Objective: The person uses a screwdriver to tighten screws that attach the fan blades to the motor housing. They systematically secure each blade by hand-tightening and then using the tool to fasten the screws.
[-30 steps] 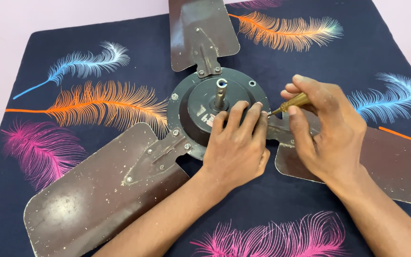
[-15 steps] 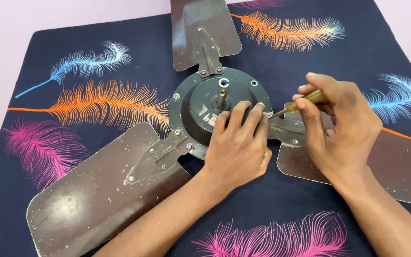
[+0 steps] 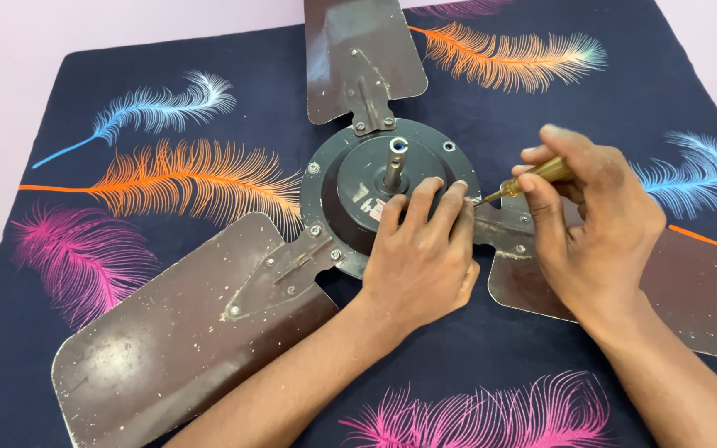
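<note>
A three-bladed ceiling fan (image 3: 375, 178) lay flat on a dark cloth (image 3: 168, 108) printed with coloured feathers, its round motor hub (image 3: 350, 174) facing up and a short shaft (image 3: 395, 162) rising from the hub's centre.

The left hand (image 3: 421, 257) rested palm down on the near right part of the hub, fingers spread and pressing rather than closed around anything. Just right of the hub, the right hand (image 3: 595, 228) was closed around a screwdriver (image 3: 524, 181) with a yellow-brown handle. Its thin tip (image 3: 479, 200) met the hub's right edge beside the left fingertips, where the bracket (image 3: 512, 228) of the right blade (image 3: 690, 290) joined the hub. The screw itself was hidden by the fingers.

Two more brown blades ran out from the hub, one away from the person (image 3: 363, 54), one toward the near left (image 3: 168, 340).

Doing this well probably meant keeping steady downward weight on the hub so the fan could not rotate, seating the tip fully in the screw head, and holding the shaft of the tool in line with the screw; a slanted tip could slip toward the nearby fingers.
</note>
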